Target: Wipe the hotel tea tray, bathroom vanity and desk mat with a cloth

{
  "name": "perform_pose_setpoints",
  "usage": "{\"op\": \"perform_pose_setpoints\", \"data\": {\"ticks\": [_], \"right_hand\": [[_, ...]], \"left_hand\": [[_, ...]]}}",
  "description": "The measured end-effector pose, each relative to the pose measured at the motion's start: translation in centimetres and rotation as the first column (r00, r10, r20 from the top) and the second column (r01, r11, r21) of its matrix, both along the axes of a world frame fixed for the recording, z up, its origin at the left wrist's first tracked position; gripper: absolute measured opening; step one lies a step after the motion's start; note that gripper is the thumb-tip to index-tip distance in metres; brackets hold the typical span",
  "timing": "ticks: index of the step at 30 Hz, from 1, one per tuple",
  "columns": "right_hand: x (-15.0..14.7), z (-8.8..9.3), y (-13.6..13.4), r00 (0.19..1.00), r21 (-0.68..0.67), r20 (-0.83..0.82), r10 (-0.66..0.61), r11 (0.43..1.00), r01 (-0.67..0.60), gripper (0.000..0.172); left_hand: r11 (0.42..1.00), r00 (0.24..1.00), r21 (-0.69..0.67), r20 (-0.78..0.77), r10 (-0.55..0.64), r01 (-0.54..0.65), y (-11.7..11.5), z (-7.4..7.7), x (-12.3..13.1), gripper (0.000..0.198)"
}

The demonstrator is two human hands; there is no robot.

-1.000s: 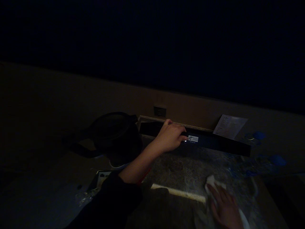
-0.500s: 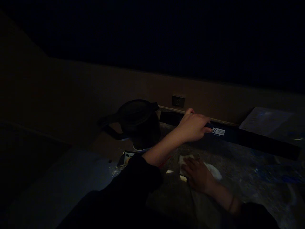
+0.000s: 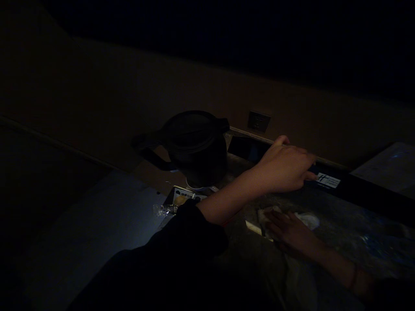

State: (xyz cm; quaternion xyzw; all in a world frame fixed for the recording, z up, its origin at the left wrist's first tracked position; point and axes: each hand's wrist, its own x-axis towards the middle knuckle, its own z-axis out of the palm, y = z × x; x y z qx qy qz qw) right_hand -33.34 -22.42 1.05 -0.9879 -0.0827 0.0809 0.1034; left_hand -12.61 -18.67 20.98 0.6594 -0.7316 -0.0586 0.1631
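Note:
The scene is very dark. My left hand (image 3: 285,168) reaches across and grips the top edge of a long black tray (image 3: 363,190) with a small white label, standing along the back wall. My right hand (image 3: 287,229) lies flat, fingers spread, on a white cloth (image 3: 306,220) pressed against the mottled stone countertop (image 3: 340,233), just below my left forearm. A black kettle (image 3: 194,147) stands to the left of the tray, close to my left wrist.
A wall socket (image 3: 258,121) sits above the tray's left end. A small card and a crinkled wrapper (image 3: 177,203) lie in front of the kettle. A sheet of paper (image 3: 385,166) leans at the far right. Plastic-wrapped items show faintly at the right.
My right hand slid the cloth leftward across the counter, from the lower right to under my left forearm. The view shifted left; my left hand stayed on the tray.

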Motion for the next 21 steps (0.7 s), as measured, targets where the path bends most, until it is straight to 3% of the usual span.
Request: {"op": "perform_pose_setpoints", "data": {"ticks": [4, 11, 18, 21], "right_hand": [[-1.9, -0.4, -0.4, 0.999, -0.040, 0.053, 0.004, 0.999, -0.002, 0.061], [-0.2, 0.3, 0.0, 0.999, -0.005, 0.037, 0.000, 1.000, 0.000, 0.054], [-7.1, -1.2, 1.5, 0.984, -0.099, 0.132, -0.121, 0.986, 0.135, 0.072], [-9.7, -1.9, 2.5, 0.959, -0.129, 0.222, -0.175, 0.970, 0.207, 0.066]], "left_hand": [[0.999, 1.000, -0.032, 0.001, -0.017, 0.017, 0.0, -0.1, 0.0, 0.014], [0.999, 1.000, -0.033, 0.003, -0.012, 0.012, -0.1, -0.2, 0.0, 0.014], [0.999, 1.000, -0.050, -0.001, -0.015, 0.015, 0.4, -0.8, -0.3, 0.012], [0.999, 1.000, -0.034, -0.007, -0.011, 0.011, 0.9, -1.1, -0.5, 0.012]]}}
